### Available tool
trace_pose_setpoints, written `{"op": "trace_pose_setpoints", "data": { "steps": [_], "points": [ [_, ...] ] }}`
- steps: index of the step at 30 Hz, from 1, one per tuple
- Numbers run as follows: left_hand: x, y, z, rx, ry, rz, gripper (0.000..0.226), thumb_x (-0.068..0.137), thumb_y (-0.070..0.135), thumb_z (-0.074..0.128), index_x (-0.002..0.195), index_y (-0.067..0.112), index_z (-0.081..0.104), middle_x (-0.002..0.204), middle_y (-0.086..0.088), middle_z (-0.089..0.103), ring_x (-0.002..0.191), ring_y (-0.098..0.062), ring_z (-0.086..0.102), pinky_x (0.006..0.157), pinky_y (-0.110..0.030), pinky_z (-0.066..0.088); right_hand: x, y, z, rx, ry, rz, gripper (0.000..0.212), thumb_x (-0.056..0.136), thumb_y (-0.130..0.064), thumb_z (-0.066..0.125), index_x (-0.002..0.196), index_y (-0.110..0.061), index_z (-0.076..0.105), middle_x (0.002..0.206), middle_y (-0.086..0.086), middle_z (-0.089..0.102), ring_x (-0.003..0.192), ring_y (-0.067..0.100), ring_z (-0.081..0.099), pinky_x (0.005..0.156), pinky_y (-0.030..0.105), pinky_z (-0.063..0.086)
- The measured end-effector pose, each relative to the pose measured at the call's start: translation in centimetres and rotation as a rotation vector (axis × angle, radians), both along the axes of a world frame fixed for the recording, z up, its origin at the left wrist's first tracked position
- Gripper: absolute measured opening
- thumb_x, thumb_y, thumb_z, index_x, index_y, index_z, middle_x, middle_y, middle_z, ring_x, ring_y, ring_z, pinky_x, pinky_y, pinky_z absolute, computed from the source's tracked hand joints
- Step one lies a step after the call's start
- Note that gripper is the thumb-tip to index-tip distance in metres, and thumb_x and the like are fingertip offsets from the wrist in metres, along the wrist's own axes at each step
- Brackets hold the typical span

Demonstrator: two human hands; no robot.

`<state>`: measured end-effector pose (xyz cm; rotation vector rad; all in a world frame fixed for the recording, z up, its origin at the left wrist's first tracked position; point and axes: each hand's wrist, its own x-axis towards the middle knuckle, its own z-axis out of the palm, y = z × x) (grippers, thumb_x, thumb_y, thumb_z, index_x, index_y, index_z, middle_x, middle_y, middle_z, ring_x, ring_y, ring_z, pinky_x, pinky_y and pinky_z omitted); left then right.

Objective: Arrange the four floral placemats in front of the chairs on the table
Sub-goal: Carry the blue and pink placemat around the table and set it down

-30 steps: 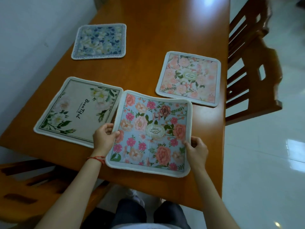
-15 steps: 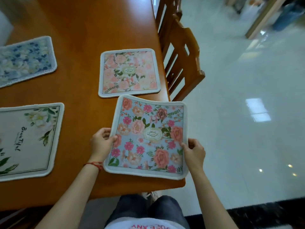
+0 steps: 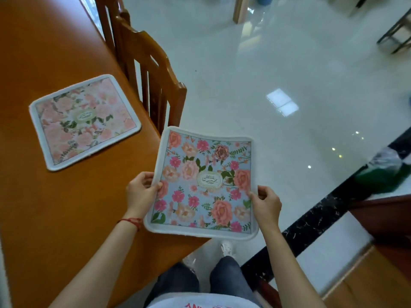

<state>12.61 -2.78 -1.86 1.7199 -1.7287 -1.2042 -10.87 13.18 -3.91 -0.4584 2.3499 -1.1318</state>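
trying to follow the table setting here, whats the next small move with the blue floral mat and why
Probably carry the blue floral placemat back over the table and lay it flat near the edge. Left hand and right hand pinch its side edges, and it hangs mostly past the table edge, over the floor. The pink placemat already lies by the chair.

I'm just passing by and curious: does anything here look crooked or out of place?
Yes. The pink placemat lies skewed to the table edge by the chair. The blue placemat, held in the left hand and right hand, hangs mostly past the table's corner, sagging slightly.
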Motion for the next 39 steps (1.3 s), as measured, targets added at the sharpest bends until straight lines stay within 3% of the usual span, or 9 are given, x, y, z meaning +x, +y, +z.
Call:
{"op": "trace_pose_setpoints", "data": {
  "steps": [4,7,14,18,22,30,39],
  "points": [
    [-4.3,0.0,-0.3,0.001,0.009,-0.038,0.022,0.080,0.014,0.068,0.100,0.010,0.060,0.093,-0.002,0.062,0.083,-0.017,0.062,0.068,-0.031,0.054,-3.4,1.2,0.1,-0.011,-0.017,-0.058,0.016,0.080,-0.010,0.068,0.094,-0.005,0.062,0.081,0.001,0.062,0.070,0.011,0.058,0.062,0.018,0.048],
    [-8.0,0.0,-0.5,0.017,0.021,-0.053,0.020,0.080,0.014,0.068,0.098,0.012,0.060,0.093,-0.002,0.063,0.084,-0.019,0.063,0.069,-0.033,0.055,-6.8,1.7,0.2,-0.013,0.000,-0.066,0.015,0.080,-0.010,0.068,0.093,-0.006,0.062,0.080,0.000,0.061,0.069,0.010,0.057,0.057,0.011,0.042],
    [-17.2,0.2,-0.7,0.053,0.069,0.024,0.028,0.081,0.010,0.067,0.108,0.007,0.060,0.099,-0.005,0.062,0.092,-0.023,0.062,0.080,-0.041,0.055,-16.7,1.1,0.7,-0.013,0.022,-0.003,0.016,0.080,-0.009,0.068,0.094,-0.005,0.061,0.080,0.001,0.060,0.070,0.013,0.056,0.057,0.008,0.039],
    [-21.4,-0.1,-0.5,0.058,0.074,0.061,0.029,0.082,0.013,0.065,0.110,0.004,0.059,0.100,-0.007,0.061,0.089,-0.022,0.061,0.074,-0.034,0.054,-21.3,-0.1,1.1,-0.035,0.019,0.034,0.014,0.081,-0.009,0.067,0.093,-0.005,0.061,0.080,0.001,0.061,0.072,0.014,0.060,0.055,0.008,0.044],
    [-24.1,-1.1,-0.1,0.037,0.070,0.083,0.029,0.083,0.014,0.065,0.109,0.003,0.059,0.099,-0.007,0.061,0.088,-0.022,0.060,0.071,-0.030,0.051,-24.6,-1.9,1.6,-0.072,0.017,0.069,0.012,0.080,-0.006,0.067,0.090,-0.006,0.061,0.077,-0.002,0.060,0.068,-0.001,0.055,0.054,0.001,0.042],
    [-27.6,-6.8,-0.3,0.032,0.070,0.150,0.027,0.081,0.011,0.067,0.106,0.005,0.060,0.097,-0.008,0.063,0.089,-0.025,0.063,0.078,-0.038,0.054,-29.2,-9.2,1.7,-0.080,0.000,0.138,0.012,0.081,-0.011,0.068,0.087,-0.011,0.057,0.074,-0.007,0.058,0.067,0.000,0.055,0.052,0.002,0.042],
    [-30.7,-17.4,-0.6,0.055,0.115,0.234,0.020,0.081,0.009,0.066,0.097,0.016,0.058,0.090,-0.002,0.062,0.086,-0.023,0.064,0.078,-0.037,0.054,-33.5,-22.2,1.6,-0.070,-0.005,0.207,0.013,0.080,-0.013,0.069,0.089,-0.010,0.061,0.076,-0.004,0.061,0.068,0.002,0.058,0.053,0.003,0.043]
  ]
}}
